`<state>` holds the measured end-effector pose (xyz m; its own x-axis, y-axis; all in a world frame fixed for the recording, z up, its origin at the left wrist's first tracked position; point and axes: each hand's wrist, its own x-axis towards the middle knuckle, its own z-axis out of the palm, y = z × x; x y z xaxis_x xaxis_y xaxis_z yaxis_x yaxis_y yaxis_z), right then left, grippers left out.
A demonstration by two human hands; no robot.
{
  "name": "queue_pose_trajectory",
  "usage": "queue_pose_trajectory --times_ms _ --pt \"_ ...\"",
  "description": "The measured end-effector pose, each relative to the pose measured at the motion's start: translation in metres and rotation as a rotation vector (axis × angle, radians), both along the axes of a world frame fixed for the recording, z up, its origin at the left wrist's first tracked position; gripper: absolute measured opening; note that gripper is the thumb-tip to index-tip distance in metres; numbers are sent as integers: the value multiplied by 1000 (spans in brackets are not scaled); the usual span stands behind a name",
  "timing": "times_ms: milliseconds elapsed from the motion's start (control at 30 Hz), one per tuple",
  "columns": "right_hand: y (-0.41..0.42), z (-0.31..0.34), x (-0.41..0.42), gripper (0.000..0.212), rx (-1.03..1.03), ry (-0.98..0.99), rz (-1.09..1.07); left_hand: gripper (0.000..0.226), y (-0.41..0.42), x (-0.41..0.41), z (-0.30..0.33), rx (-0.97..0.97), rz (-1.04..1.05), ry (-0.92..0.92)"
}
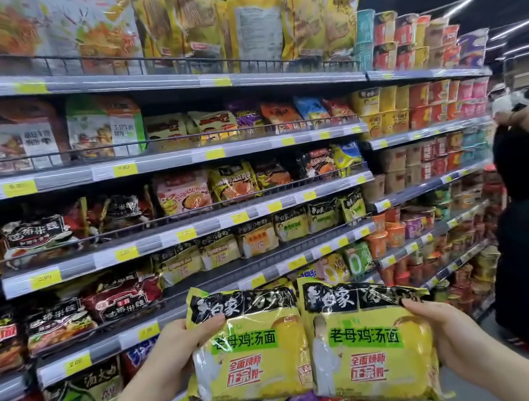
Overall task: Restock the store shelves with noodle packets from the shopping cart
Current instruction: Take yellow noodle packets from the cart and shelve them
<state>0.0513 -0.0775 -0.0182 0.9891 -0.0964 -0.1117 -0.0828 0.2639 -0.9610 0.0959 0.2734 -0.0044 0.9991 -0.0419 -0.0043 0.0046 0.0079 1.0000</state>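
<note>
Head view: 2 hand-held noodle packets.

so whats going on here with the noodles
A person is restocking a store aisle. The left hand grips one yellow noodle packet and the right hand grips a second matching packet, both held up in front of the shelves, not yet placed. Packets with the same black-and-yellow look sit on a middle shelf. Another person in black stands further down the aisle. The cart is not in view.
</note>
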Motion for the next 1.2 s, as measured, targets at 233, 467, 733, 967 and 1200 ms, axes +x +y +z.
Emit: queue_pose_trajectory --times_ms 233,467,733,967,1200 --pt "-40 12 91 33 -29 -4 -35 20 -37 104 9 -16 -35 -62" --pt "-70 22 177 40 -12 -8 -69 46 -63 199 11 -40 -66 -49" --pt "-102 12 254 38 -17 7 -77 54 -81 281 -1 19 -83 0" --pt "-120 3 335 37 -29 31 20 65 -97 349 -20 44 -3 -1" --pt "-143 -7 437 31 -35 4 163 72 -111 415 -46 9 134 25"
